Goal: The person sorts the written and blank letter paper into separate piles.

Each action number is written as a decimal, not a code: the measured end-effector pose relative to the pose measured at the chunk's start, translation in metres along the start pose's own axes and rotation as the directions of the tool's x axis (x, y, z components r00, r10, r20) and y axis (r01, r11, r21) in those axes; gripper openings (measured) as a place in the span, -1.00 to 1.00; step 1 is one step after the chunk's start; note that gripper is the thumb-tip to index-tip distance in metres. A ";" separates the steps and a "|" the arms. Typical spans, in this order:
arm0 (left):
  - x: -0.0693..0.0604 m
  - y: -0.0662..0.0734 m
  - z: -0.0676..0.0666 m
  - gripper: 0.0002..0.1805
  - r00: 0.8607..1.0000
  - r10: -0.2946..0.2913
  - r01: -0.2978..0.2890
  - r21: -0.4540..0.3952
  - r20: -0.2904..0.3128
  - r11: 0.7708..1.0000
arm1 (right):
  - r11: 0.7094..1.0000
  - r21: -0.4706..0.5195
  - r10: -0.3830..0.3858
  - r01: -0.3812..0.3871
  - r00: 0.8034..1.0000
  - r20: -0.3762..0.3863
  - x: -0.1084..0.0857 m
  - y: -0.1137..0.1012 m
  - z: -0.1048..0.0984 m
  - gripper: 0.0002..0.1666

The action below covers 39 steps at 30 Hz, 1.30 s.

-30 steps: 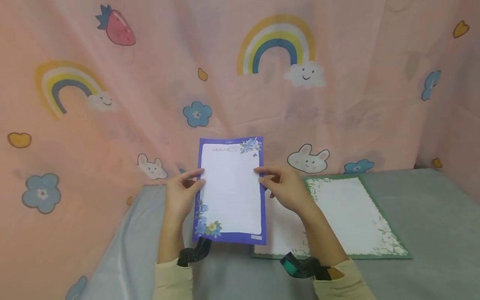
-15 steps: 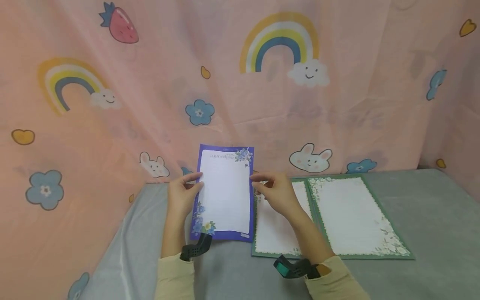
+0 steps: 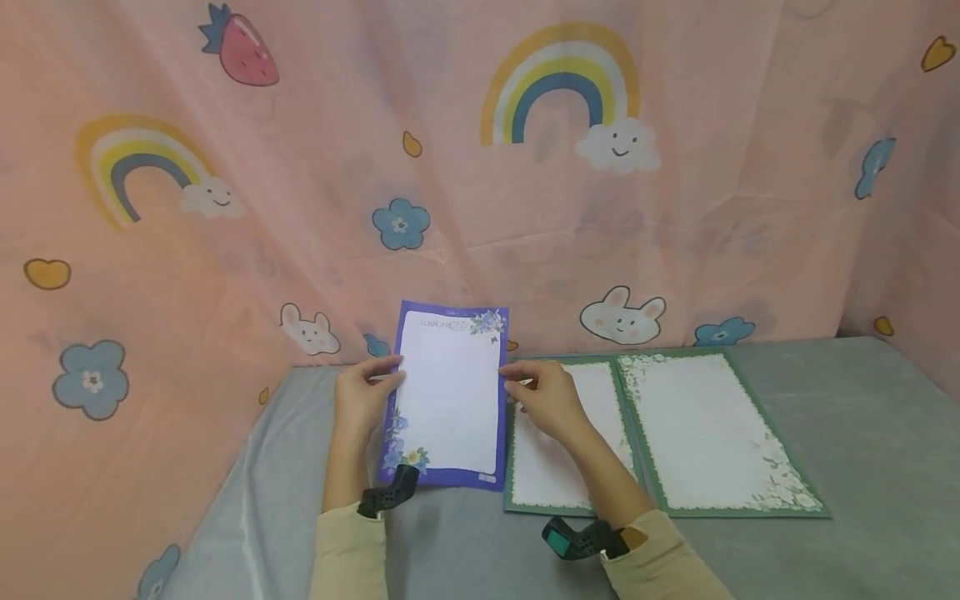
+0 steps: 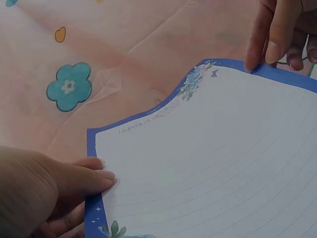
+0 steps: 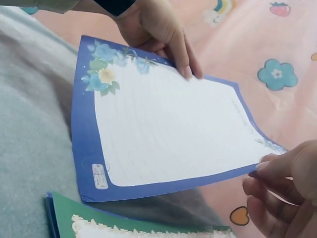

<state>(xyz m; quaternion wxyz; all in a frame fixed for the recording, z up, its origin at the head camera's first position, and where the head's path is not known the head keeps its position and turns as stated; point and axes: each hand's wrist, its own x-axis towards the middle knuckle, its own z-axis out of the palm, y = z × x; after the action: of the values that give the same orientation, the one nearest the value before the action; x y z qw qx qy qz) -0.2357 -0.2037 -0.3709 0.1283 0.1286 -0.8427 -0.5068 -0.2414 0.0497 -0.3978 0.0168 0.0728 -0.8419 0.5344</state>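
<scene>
A blue-bordered sheet of lined paper (image 3: 450,396) with flowers in two corners is held up between both hands, left of the green-bordered sheets. My left hand (image 3: 363,396) pinches its left edge between thumb and fingers. On the opposite edge, my right hand (image 3: 547,400) has the border pinched the same way. The left wrist view shows the paper (image 4: 198,158) curving along its top, with the left thumb lying on its face. In the right wrist view the lower border of the paper (image 5: 173,129) hangs beside a green-edged sheet (image 5: 114,223).
Two green-bordered sheets with white flowers lie side by side on the grey cloth, the left one (image 3: 558,467) partly behind my right forearm and the right one (image 3: 712,433) beyond it. A pink patterned curtain (image 3: 450,175) hangs behind the grey-covered table (image 3: 862,450).
The blue-bordered paper and both hands have come lower, and the paper with the right hand has shifted left, uncovering more of the left green-bordered sheet. Both hands keep their pinch.
</scene>
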 end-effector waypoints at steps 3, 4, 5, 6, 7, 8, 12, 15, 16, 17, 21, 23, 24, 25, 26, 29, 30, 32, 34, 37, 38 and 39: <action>0.001 -0.004 0.002 -0.71 1.000 -0.021 0.021 -0.002 0.004 1.000 | 1.000 0.000 0.007 -0.007 1.000 0.003 0.000 0.004 0.003 -0.72; 0.002 -0.006 0.002 -0.71 0.999 -0.032 0.032 -0.004 0.004 0.999 | 1.000 0.000 0.014 -0.014 1.000 0.006 -0.001 0.004 0.005 -0.72; 0.002 -0.007 0.003 -0.71 0.999 -0.039 0.039 -0.010 0.005 0.999 | 1.000 -0.001 0.023 -0.023 1.000 0.010 -0.001 0.005 0.006 -0.72; 0.002 -0.009 0.004 -0.71 0.999 -0.048 0.048 -0.011 0.005 0.999 | 0.999 -0.004 0.032 -0.032 0.999 0.013 -0.001 0.006 0.008 -0.72; 0.003 -0.010 0.005 -0.71 0.998 -0.055 0.055 -0.011 0.006 0.998 | 0.999 -0.004 0.041 -0.041 0.999 0.017 -0.002 0.007 0.010 -0.72; 0.003 -0.012 0.006 -0.71 0.998 -0.060 0.060 -0.012 0.007 0.998 | 0.999 -0.002 0.055 -0.055 0.998 0.020 -0.002 0.007 0.012 -0.72; 0.003 -0.019 0.010 -0.72 0.996 -0.083 0.083 -0.015 0.017 0.996 | 0.996 -0.014 0.085 -0.085 0.996 0.022 -0.001 0.012 0.018 -0.71; 0.004 -0.023 0.015 -0.73 0.997 -0.077 0.077 -0.009 0.006 0.997 | 0.995 -0.027 0.098 -0.097 0.994 0.041 -0.001 0.015 0.021 -0.68; 0.004 -0.025 0.016 -0.73 0.997 -0.075 0.075 -0.001 0.002 0.997 | 0.995 -0.034 0.101 -0.099 0.994 0.052 -0.001 0.016 0.021 -0.66; 0.005 -0.027 0.018 -0.73 0.998 -0.064 0.064 0.006 -0.006 0.998 | 0.994 -0.035 0.104 -0.102 0.993 0.062 -0.001 0.016 0.022 -0.65; 0.008 -0.036 0.023 -0.74 0.999 -0.039 0.040 0.055 -0.016 0.998 | 0.992 -0.067 0.109 -0.104 0.990 0.086 -0.003 0.019 0.024 -0.62; 0.009 -0.040 0.024 -0.75 0.999 -0.035 0.036 0.076 -0.013 0.996 | 0.991 -0.084 0.116 -0.108 0.989 0.090 -0.004 0.020 0.025 -0.62; 0.009 -0.041 0.025 -0.75 0.999 -0.035 0.036 0.087 -0.011 0.996 | 0.989 -0.096 0.118 -0.109 0.989 0.093 -0.004 0.020 0.026 -0.62; 0.009 -0.042 0.026 -0.75 0.999 -0.036 0.036 0.093 -0.008 0.995 | 0.989 -0.104 0.119 -0.108 0.988 0.099 -0.004 0.021 0.026 -0.62; 0.009 -0.044 0.026 -0.75 0.999 -0.034 0.034 0.098 -0.006 0.995 | 0.988 -0.115 0.117 -0.105 0.988 0.105 -0.005 0.021 0.027 -0.63; 0.009 -0.046 0.028 -0.75 1.000 -0.029 0.029 0.104 -0.004 0.994 | 0.983 -0.152 0.118 -0.100 0.987 0.112 -0.006 0.023 0.028 -0.64; 0.009 -0.047 0.028 -0.75 1.000 -0.028 0.028 0.106 -0.002 0.994 | 0.981 -0.167 0.113 -0.094 0.987 0.113 -0.006 0.023 0.029 -0.64; 0.008 -0.049 0.029 -0.76 1.000 -0.027 0.027 0.106 0.000 0.994 | 0.978 -0.193 0.106 -0.083 0.988 0.111 -0.006 0.024 0.030 -0.64; 0.007 -0.050 0.030 -0.76 1.000 -0.028 0.028 0.113 0.005 0.993 | 0.974 -0.210 0.105 -0.080 0.989 0.109 -0.006 0.023 0.030 -0.65; 0.007 -0.052 0.031 -0.77 0.999 -0.030 0.027 0.128 0.017 0.991 | 0.968 -0.240 0.096 -0.069 0.990 0.103 -0.007 0.023 0.031 -0.65; 0.006 -0.052 0.031 -0.77 0.999 -0.029 0.026 0.135 0.022 0.990 | 0.966 -0.248 0.093 -0.066 0.990 0.101 -0.007 0.023 0.031 -0.65; 0.006 -0.053 0.031 -0.77 0.999 -0.025 0.021 0.142 0.025 0.990 | 0.964 -0.258 0.088 -0.060 0.991 0.100 -0.007 0.023 0.032 -0.66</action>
<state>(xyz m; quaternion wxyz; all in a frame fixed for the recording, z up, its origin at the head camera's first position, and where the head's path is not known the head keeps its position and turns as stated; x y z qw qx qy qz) -0.2478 -0.2042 -0.4314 0.1014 0.1403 -0.8768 -0.4486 -0.2362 0.0314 -0.4324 -0.0408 0.0680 -0.9053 0.4173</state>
